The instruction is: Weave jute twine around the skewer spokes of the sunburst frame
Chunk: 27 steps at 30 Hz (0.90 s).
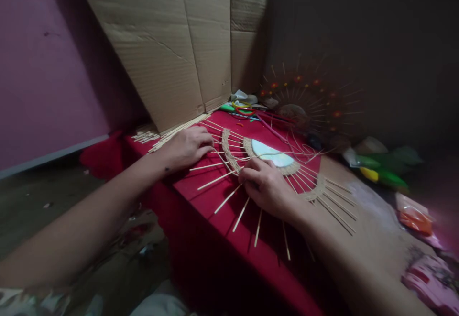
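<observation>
A sunburst frame (229, 151) of thin wooden sticks and woven jute rings lies flat on a red cloth (215, 201), with a round mirror (270, 153) at its centre. My left hand (188, 146) rests on the sticks at the frame's left side, fingers bent and pressing down. My right hand (263, 184) lies over the lower part of the frame beside the mirror, its fingers curled and pinched together at the woven ring; what they pinch is too small to see.
A large cardboard sheet (172, 43) leans on the wall behind. A bundle of loose sticks (158, 136) lies at its foot. A second sunburst piece with red beads (308, 101) stands at the back right. Coloured wires and green and yellow items clutter the right.
</observation>
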Tool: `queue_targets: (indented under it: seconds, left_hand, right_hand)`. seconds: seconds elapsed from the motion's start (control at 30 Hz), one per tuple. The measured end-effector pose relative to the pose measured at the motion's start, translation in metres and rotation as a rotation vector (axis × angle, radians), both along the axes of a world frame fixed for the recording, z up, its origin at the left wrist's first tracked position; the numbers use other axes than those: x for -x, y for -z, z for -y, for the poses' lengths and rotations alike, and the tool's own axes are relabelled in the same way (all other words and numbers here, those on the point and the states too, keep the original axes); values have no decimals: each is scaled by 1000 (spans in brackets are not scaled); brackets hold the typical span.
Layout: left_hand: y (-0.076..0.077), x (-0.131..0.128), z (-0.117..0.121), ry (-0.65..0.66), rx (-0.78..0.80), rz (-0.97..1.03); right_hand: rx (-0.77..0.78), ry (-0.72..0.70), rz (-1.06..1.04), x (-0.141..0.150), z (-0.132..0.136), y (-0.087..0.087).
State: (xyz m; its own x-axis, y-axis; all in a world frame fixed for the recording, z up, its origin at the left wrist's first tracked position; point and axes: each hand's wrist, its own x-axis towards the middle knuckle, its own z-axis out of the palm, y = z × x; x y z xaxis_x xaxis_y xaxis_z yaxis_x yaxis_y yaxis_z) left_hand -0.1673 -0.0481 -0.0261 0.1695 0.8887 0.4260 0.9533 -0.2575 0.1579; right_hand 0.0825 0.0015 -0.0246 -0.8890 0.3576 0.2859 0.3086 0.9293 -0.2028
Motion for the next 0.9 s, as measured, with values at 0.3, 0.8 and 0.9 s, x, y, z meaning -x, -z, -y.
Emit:
queue_targets:
  seconds: [0.3,0.8,0.9]
  left_hand:
    - [8,-8,-12,-2,71,100]
    - [21,-30,3,44,47,89]
    - [20,-31,3,43,50,122]
  right_hand:
    - [43,-60,69,-5,0,-14]
    - [308,49,96,-26,-11,-44]
    - [302,111,31,-3,-9,-36]
